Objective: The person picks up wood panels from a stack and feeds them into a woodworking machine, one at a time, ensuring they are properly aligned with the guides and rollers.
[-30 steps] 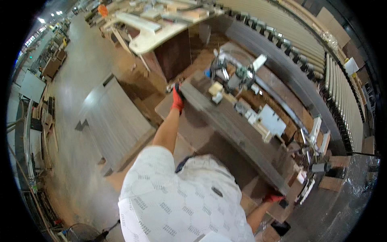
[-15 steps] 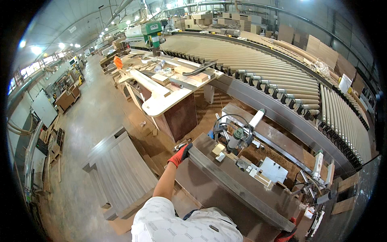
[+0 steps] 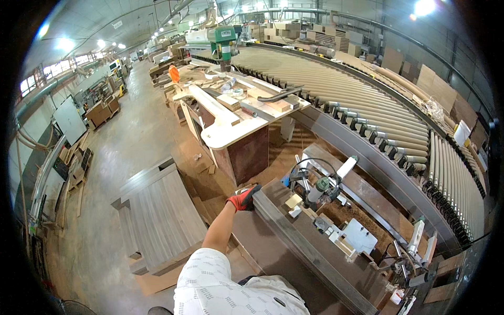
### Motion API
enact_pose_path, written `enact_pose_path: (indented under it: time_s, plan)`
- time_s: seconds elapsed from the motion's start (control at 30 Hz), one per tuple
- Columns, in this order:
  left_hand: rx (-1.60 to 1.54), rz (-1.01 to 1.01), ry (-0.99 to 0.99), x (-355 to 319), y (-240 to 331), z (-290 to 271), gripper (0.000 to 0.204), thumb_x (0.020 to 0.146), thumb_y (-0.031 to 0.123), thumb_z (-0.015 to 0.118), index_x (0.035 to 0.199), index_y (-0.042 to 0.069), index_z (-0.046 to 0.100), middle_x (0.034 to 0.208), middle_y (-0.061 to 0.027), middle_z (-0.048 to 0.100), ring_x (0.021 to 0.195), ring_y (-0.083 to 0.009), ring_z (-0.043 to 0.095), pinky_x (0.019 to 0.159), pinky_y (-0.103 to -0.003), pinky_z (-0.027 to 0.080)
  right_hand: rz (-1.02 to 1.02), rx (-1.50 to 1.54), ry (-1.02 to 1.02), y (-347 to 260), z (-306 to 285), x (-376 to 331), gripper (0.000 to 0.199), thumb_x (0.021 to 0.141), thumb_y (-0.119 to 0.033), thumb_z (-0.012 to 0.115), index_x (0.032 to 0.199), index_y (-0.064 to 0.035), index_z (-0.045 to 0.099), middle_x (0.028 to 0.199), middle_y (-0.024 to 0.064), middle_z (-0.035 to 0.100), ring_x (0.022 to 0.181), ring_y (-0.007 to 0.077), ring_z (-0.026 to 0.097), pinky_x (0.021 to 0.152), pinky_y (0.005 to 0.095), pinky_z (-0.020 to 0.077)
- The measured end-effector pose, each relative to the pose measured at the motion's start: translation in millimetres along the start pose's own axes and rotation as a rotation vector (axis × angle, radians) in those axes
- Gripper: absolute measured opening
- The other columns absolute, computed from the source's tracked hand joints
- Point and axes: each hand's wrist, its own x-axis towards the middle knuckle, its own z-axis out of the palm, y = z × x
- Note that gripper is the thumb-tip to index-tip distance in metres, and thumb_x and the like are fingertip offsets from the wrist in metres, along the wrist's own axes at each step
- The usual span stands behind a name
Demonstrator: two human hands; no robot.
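Note:
My left hand [image 3: 244, 198], in a red glove with dark fingers, is closed on the far end of a long, narrow grey board [image 3: 308, 255]. The board slants across the brown worktable [image 3: 278, 269] from that hand down to the lower right edge of the view. My right hand is out of sight, as is the board's near end. Just right of the board stands a small machine with a green-topped motor [image 3: 318, 190], a looping black cable, pale blocks [image 3: 294, 201] and a white plate [image 3: 359, 235].
Grey wood-grain boards [image 3: 160, 210] lie stacked on the left. Ahead, a pale-topped workbench [image 3: 231, 135] carries wood offcuts beneath a green machine [image 3: 222, 37]. A long roller conveyor [image 3: 362, 97] runs along the right. Brown dust covers the floor between bench and worktable.
The head view has tilted, so the surroundings sit lower. My right hand and the board's near end have passed out below the picture. My left hand keeps its hold on the far end.

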Motion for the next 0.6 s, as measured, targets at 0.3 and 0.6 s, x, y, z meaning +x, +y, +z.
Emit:
enact_pose_path:
  time_s: [0.3, 0.6]
  plan:
    - [0.236, 0.312, -0.107, 55, 50, 146, 0.067, 0.098, 0.077, 0.06, 0.128, 0.018, 0.072, 0.126, -0.0019, 0.074, 0.116, -0.0244, 0.067, 0.104, -0.047, 0.054, 0.186, -0.597, -0.123, 70, -134, 19, 0.074, 0.103, -0.026, 0.071, 0.168, -0.0157, 0.037, 0.158, 0.0135, 0.057, 0.143, 0.0322, 0.055, 0.122, 0.048, 0.044]
    - [0.542, 0.329, -0.509, -25, -59, 401, 0.066, 0.098, 0.074, 0.061, 0.13, 0.017, 0.071, 0.126, -0.003, 0.074, 0.116, -0.0252, 0.067, 0.105, -0.047, 0.054, -0.33, -0.49, -0.312, 100, -106, 9, 0.081, 0.1, -0.013, 0.063, 0.173, -0.0177, 0.029, 0.175, 0.0091, 0.036, 0.159, 0.0246, 0.035, 0.13, 0.0442, 0.0286]
